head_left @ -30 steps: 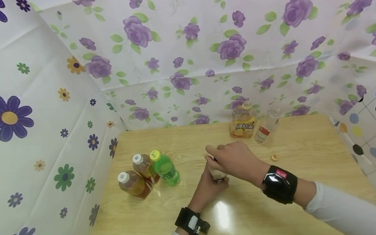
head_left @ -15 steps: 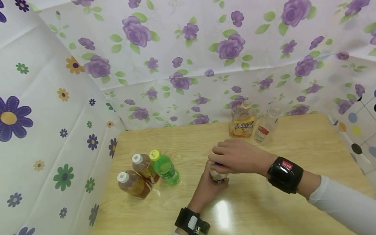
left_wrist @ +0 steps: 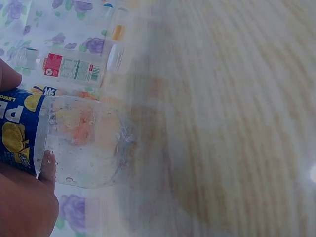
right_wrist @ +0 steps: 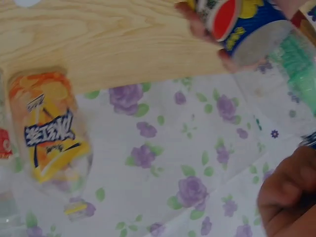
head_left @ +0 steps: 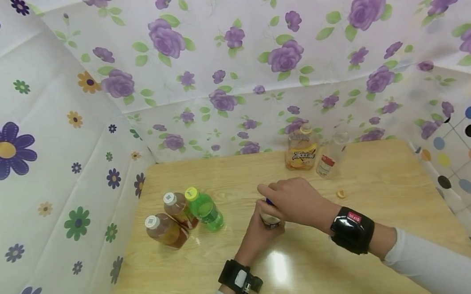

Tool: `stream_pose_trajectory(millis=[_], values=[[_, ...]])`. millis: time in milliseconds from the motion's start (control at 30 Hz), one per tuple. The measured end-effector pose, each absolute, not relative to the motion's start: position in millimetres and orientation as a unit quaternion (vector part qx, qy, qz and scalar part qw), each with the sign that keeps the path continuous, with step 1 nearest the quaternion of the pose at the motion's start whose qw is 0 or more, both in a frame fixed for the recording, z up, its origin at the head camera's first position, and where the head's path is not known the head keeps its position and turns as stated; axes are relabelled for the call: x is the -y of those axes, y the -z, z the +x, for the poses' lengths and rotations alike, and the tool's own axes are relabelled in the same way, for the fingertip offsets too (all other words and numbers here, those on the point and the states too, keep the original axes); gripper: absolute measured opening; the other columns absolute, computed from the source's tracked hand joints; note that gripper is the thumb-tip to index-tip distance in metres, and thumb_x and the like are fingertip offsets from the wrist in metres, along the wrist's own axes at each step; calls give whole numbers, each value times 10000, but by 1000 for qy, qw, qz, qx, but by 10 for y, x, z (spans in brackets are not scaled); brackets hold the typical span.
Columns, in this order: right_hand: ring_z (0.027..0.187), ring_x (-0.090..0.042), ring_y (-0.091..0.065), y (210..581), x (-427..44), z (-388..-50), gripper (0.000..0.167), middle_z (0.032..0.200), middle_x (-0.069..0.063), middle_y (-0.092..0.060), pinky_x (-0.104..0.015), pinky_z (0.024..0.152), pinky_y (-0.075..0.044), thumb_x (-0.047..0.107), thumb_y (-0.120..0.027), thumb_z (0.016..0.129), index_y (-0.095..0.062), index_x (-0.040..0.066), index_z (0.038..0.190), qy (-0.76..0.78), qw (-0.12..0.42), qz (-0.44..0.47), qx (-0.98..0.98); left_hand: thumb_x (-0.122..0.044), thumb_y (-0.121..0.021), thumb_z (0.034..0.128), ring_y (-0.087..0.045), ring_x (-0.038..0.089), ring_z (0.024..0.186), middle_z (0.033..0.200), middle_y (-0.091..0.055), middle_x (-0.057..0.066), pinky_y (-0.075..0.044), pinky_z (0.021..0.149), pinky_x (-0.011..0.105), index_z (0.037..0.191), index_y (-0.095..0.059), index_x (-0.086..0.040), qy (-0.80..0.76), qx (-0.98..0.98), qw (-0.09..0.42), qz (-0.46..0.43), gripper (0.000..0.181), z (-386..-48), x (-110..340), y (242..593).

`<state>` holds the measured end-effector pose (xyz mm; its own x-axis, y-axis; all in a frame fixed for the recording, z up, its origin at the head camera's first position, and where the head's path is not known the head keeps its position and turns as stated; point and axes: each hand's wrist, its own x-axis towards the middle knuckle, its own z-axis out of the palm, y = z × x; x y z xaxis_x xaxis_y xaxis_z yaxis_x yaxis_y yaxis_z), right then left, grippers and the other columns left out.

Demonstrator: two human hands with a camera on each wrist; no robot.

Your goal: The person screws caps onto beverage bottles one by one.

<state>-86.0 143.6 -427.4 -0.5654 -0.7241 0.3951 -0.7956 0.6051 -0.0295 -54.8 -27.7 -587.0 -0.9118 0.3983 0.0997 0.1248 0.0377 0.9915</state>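
My left hand [head_left: 260,232] grips a clear plastic bottle [left_wrist: 86,143] around its blue label [left_wrist: 17,128] with lemon pictures. In the left wrist view the bottle looks clear below the label, with drops on its wall. My right hand [head_left: 298,201] is over the bottle's top, its thumb and fingers pinching the blue cap [head_left: 269,201]. Most of the cap is hidden by that hand in the head view. In the right wrist view the curled fingers [right_wrist: 289,190] are at the cap, whose edge just shows.
On the left stand two brown-drink bottles [head_left: 168,232] with white caps and a green bottle [head_left: 207,210] with a yellow cap. At the back right are an uncapped orange-labelled bottle [head_left: 301,154] and a clear bottle [head_left: 327,162]. A loose yellow cap [head_left: 341,194] lies nearby.
My right hand turned over the cap half a second ago, then turned back to about its earlier pose. The left hand keeps its grip on the bottle. The head view has shifted slightly.
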Motion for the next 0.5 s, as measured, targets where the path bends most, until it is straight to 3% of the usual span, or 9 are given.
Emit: stream_pose_trajectory(millis=[100, 233, 367, 500], values=[[616, -94, -335, 4275, -1484, -917, 314, 745, 77, -354, -256, 548, -307, 395, -559, 1106, -479, 157, 917, -87, 158, 482, 858, -117, -759, 969, -599, 202, 1256, 1433, -573, -37, -526, 1006, 401, 1511, -384, -334, -670, -712, 101, 185, 693, -536, 282, 5875], [693, -113, -347, 4294, -1570, -1014, 271, 819, 67, -393, -273, 629, -341, 383, -566, 1107, -534, 174, 938, -82, 159, 543, 820, -116, -764, 971, -603, 199, 1241, 1430, -574, -44, -525, 1006, 397, 1555, -362, -377, -666, -713, 102, 195, 756, -548, 275, 5899], [628, -92, -302, 4322, -1582, -1026, 272, 741, 92, -354, -257, 580, -278, 328, -487, 1126, -535, 188, 898, -100, 182, 551, 808, -109, -755, 975, -615, 186, 1188, 1397, -590, -56, -534, 972, 380, 1583, -341, -429, -662, -716, 108, 191, 802, -551, 263, 5916], [530, -54, -240, 4344, -1491, -935, 252, 656, 112, -283, -231, 487, -197, 298, -525, 1099, -475, 181, 882, -124, 190, 470, 853, -72, -724, 969, -605, 191, 1164, 1388, -595, -51, -534, 949, 373, 1569, -344, -408, -665, -716, 95, 190, 786, -558, 244, 5893]])
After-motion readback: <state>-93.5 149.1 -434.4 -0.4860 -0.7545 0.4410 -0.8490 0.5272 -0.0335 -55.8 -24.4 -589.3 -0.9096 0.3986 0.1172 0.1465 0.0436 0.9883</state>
